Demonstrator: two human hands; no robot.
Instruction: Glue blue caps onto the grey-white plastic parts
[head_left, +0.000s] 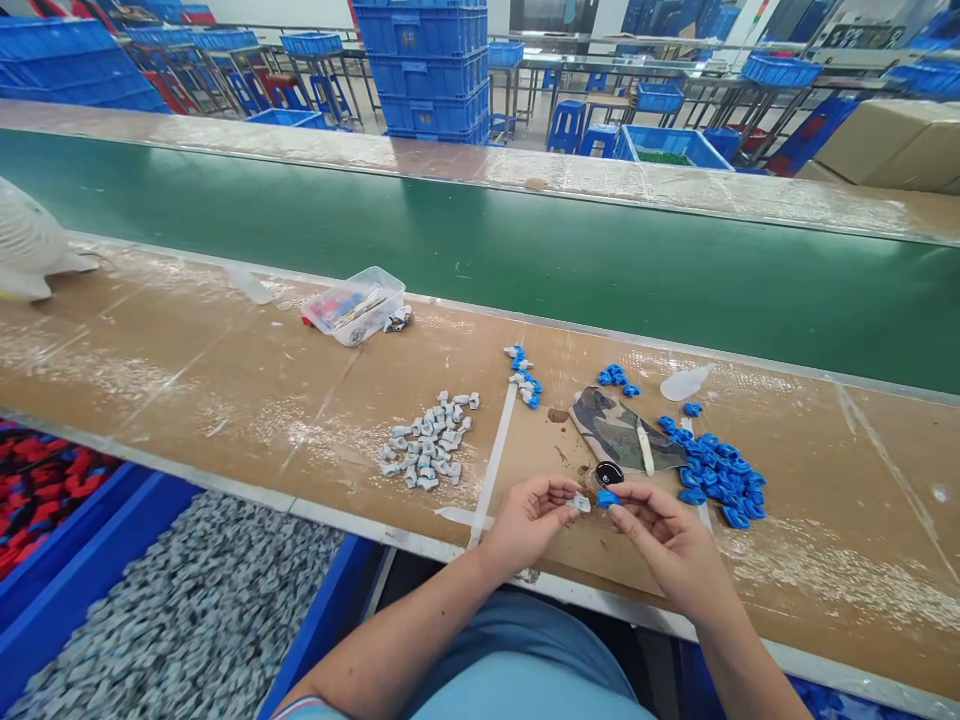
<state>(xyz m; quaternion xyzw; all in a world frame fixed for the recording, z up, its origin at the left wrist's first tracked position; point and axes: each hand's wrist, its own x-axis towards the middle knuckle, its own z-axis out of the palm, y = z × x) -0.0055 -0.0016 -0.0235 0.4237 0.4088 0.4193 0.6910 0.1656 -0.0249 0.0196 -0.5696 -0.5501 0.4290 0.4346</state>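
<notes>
My left hand (pixel 529 522) pinches a small grey plastic part (pixel 579 503) between thumb and fingers. Close beside it, my right hand (pixel 664 540) pinches a small blue plastic part (pixel 606 498). The two parts face each other with a narrow gap. Just behind them sits a small round pot with a dark top (pixel 608 473). A camouflage cloth (pixel 611 430) lies beyond, with a white-handled tool (pixel 645 447) on it. A pile of grey parts (pixel 427 440) is to the left, and a pile of blue parts (pixel 724 475) to the right. Joined grey-and-blue pieces (pixel 525 378) lie farther back.
A clear plastic box (pixel 386 285) with tools stands at the back left. A green conveyor belt (pixel 480 250) runs behind the cardboard-covered table (pixel 247 400). Below the front edge, a blue bin (pixel 330 590) holds many grey parts. A translucent bottle (pixel 684 383) lies behind the cloth.
</notes>
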